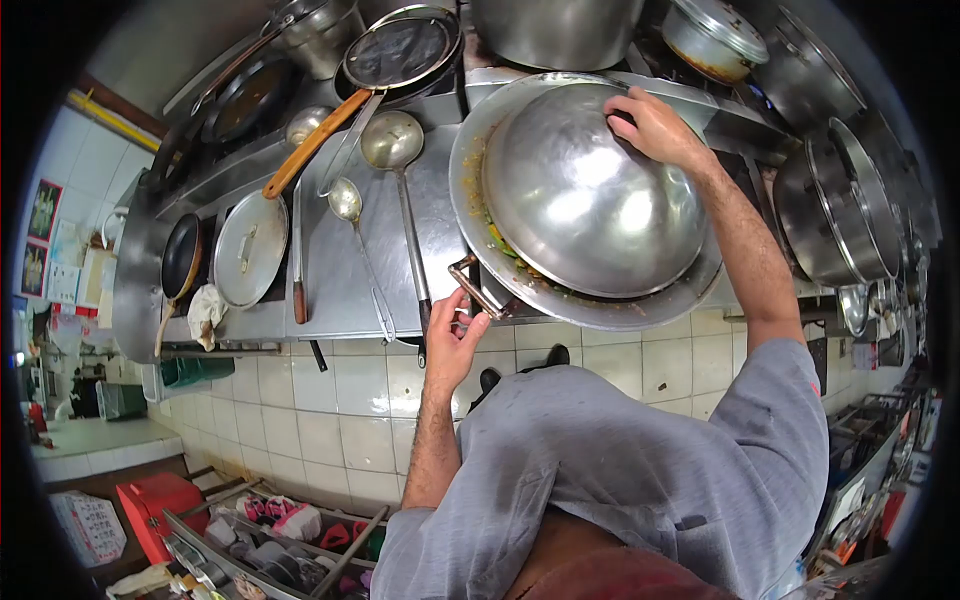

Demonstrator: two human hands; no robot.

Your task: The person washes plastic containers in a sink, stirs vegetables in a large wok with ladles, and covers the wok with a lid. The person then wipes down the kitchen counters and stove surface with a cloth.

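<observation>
A large domed metal lid [590, 200] covers most of a wide metal pan [462, 170]. Food with green and yellow bits [505, 245] shows along the left gap between lid and rim. At the lid's far upper side, my right hand [655, 125] has its fingers bent around the lid; whatever part they grip is hidden beneath them. Beside the pan's near-left loop handle [482, 290] is my left hand [452, 340], fingers apart and thumb near the handle. Whether it touches the metal I cannot tell.
A ladle [392, 145], a spoon [346, 200], a wooden-handled strainer [400, 52] and a flat lid [250, 248] lie left of the pan. Large pots [840, 205] stand at right, another pot [555, 30] behind. The steel counter's edge [350, 328] runs in front of me.
</observation>
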